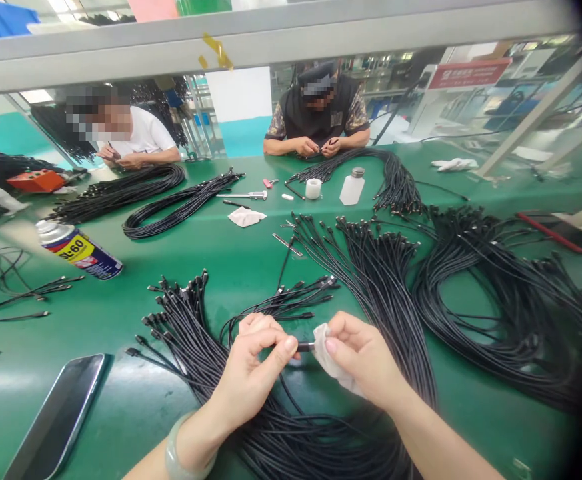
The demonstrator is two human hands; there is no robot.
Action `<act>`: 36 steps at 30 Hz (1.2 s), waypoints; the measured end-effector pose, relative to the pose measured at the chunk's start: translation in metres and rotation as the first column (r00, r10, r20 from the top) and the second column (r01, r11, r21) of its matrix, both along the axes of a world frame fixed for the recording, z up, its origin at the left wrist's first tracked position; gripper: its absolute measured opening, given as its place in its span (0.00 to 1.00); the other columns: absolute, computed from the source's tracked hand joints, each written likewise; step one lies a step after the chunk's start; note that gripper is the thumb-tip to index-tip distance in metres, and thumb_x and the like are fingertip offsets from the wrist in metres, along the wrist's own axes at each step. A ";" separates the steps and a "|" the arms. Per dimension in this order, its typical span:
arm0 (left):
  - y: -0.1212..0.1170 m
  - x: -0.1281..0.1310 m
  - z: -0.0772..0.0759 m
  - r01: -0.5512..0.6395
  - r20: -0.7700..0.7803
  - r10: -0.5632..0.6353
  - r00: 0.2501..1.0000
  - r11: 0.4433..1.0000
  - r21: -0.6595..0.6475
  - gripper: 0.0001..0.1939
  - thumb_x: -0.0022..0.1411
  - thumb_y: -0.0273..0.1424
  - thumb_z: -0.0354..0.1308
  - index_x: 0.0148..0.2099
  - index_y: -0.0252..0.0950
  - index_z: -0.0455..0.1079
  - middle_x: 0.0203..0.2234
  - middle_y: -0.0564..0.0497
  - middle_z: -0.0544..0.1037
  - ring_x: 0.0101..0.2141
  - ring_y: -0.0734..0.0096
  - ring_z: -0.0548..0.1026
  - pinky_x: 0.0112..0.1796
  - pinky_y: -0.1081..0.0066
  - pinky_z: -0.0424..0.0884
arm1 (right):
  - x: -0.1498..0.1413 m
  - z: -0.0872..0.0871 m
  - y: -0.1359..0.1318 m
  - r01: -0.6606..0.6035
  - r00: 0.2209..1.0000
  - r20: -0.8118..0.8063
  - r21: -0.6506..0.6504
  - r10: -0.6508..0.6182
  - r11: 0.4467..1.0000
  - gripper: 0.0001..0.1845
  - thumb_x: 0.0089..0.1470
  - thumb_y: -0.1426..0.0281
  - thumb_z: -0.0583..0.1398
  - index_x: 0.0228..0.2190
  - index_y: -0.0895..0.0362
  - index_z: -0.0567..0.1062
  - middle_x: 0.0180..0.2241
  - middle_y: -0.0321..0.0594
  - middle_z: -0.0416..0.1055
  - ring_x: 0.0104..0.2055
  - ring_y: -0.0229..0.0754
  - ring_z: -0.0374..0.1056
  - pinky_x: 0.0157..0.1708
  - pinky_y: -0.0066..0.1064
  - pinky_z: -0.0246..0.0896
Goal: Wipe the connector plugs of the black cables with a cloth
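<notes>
Left hand (259, 360) pinching plug (304, 347), spray can (81, 249) (SL-60)

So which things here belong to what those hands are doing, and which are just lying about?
In use:
left hand, holding a black connector
right hand, holding a pale cloth at its tip
black cables beneath them, probably

Apparently just lying about:
phone
spray can
caliper
red-edged device

There are the wearer's two hands (259, 367), two co-workers (338, 117), one bracelet (173, 450), one spray can (81, 250), one bottle (353, 189) and one caliper (257, 195); the black cables (389, 293) are too many to count.
</notes>
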State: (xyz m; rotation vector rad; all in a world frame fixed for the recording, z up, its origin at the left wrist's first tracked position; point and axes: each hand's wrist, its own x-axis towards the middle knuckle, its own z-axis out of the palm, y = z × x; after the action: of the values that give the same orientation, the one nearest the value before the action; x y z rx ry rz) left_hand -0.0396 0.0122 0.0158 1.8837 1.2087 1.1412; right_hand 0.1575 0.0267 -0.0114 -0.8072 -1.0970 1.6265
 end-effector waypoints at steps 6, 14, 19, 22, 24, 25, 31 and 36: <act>-0.001 0.002 0.002 -0.010 -0.045 0.012 0.999 0.999 0.041 0.15 0.70 0.33 0.55 0.29 0.38 0.74 0.23 0.55 0.72 0.30 0.71 0.70 0.44 0.63 0.59 | -0.001 0.007 -0.004 -0.021 0.982 0.189 0.051 0.011 0.998 0.13 0.53 0.63 0.67 0.28 0.56 0.70 0.25 0.38 0.72 0.24 0.36 0.63 0.25 0.28 0.57; 0.002 0.000 -0.004 0.079 -0.267 0.028 0.963 0.920 0.383 0.11 0.68 0.30 0.60 0.52 0.37 0.72 0.29 0.52 0.76 0.32 0.71 0.71 0.41 0.66 0.64 | 0.004 0.004 -0.005 -0.023 0.882 0.465 0.205 -0.077 0.979 0.12 0.55 0.67 0.61 0.24 0.55 0.65 0.19 0.33 0.65 0.20 0.35 0.56 0.20 0.27 0.51; 0.006 -0.002 -0.007 0.109 -0.344 0.097 0.934 0.839 0.533 0.06 0.66 0.26 0.61 0.46 0.36 0.72 0.31 0.52 0.79 0.31 0.72 0.71 0.37 0.67 0.63 | 0.002 0.002 -0.005 -0.036 0.892 0.451 0.121 -0.023 0.992 0.14 0.58 0.65 0.59 0.24 0.54 0.63 0.17 0.32 0.63 0.17 0.34 0.55 0.16 0.26 0.49; 0.007 -0.003 -0.007 0.142 -0.359 0.081 0.930 0.821 0.554 0.07 0.66 0.25 0.61 0.46 0.35 0.71 0.32 0.51 0.80 0.31 0.72 0.71 0.36 0.68 0.63 | 0.000 0.003 -0.005 -0.042 0.900 0.435 0.058 0.012 0.997 0.14 0.59 0.64 0.59 0.24 0.54 0.62 0.17 0.32 0.65 0.15 0.32 0.54 0.14 0.25 0.47; 0.006 -0.003 -0.007 0.146 -0.356 0.070 0.932 0.826 0.544 0.07 0.66 0.25 0.61 0.47 0.35 0.71 0.32 0.50 0.80 0.31 0.72 0.71 0.34 0.68 0.63 | -0.001 0.005 -0.004 -0.037 0.909 0.416 0.027 0.022 0.999 0.14 0.57 0.65 0.60 0.24 0.54 0.62 0.17 0.30 0.63 0.15 0.32 0.54 0.14 0.24 0.47; 0.006 -0.003 -0.008 0.142 -0.351 0.067 0.934 0.832 0.537 0.08 0.66 0.24 0.61 0.47 0.35 0.71 0.32 0.50 0.80 0.31 0.72 0.71 0.34 0.68 0.63 | -0.001 0.006 -0.004 -0.032 0.913 0.408 0.022 0.020 0.999 0.14 0.56 0.66 0.61 0.24 0.54 0.63 0.17 0.29 0.62 0.16 0.32 0.54 0.15 0.24 0.48; 0.006 -0.002 -0.013 0.114 -0.326 0.085 0.942 0.831 0.544 0.08 0.67 0.24 0.59 0.48 0.35 0.72 0.32 0.50 0.80 0.30 0.72 0.71 0.31 0.70 0.64 | -0.004 0.006 -0.002 -0.018 0.957 0.288 -0.026 0.025 1.000 0.16 0.53 0.64 0.65 0.24 0.54 0.63 0.17 0.28 0.60 0.16 0.31 0.53 0.15 0.23 0.47; 0.006 -0.001 -0.012 0.087 -0.298 0.086 0.951 0.848 0.522 0.08 0.66 0.23 0.61 0.47 0.36 0.73 0.32 0.50 0.81 0.29 0.72 0.72 0.32 0.70 0.65 | -0.004 0.006 -0.002 -0.003 0.951 0.308 -0.033 0.013 0.999 0.17 0.52 0.63 0.67 0.24 0.54 0.64 0.17 0.28 0.61 0.16 0.31 0.53 0.15 0.23 0.46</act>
State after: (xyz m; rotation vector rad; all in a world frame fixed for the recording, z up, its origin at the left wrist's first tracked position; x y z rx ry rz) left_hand -0.0405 0.0186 0.0034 2.5646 1.1232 1.3095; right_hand 0.1534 0.0252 -0.0058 -1.1069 -1.2941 1.5616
